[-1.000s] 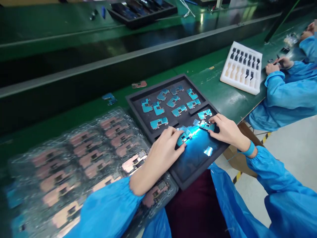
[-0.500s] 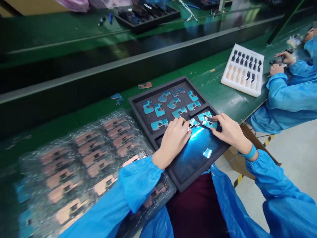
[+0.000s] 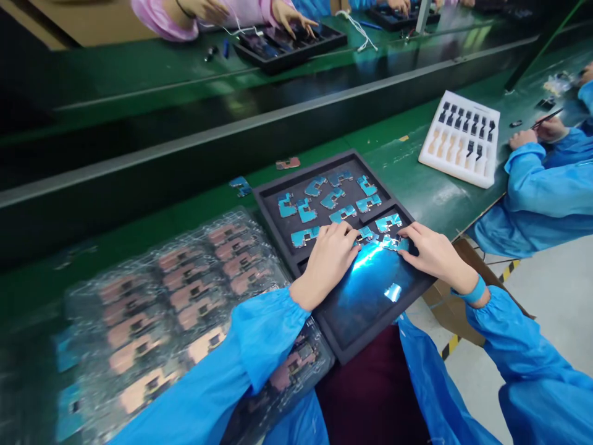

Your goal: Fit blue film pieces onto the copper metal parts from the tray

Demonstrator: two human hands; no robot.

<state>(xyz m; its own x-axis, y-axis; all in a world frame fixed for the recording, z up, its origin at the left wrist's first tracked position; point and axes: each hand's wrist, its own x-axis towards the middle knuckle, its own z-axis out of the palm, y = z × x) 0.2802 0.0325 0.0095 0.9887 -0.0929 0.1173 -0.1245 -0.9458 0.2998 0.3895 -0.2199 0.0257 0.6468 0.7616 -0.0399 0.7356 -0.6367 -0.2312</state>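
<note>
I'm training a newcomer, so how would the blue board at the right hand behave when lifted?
The blue board at the right hand is probably stiff: it looks flat with crisp edges. It looks thin, so likely light. Its shiny face could be slippery.

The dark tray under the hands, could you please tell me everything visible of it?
The dark tray looks matte, perhaps plastic, with a raised rim and a low divider between two recesses. It lies askew on the green bench, near side seemingly overhanging. It holds blue boards; the left hand and right hand are above its near recess.
</note>
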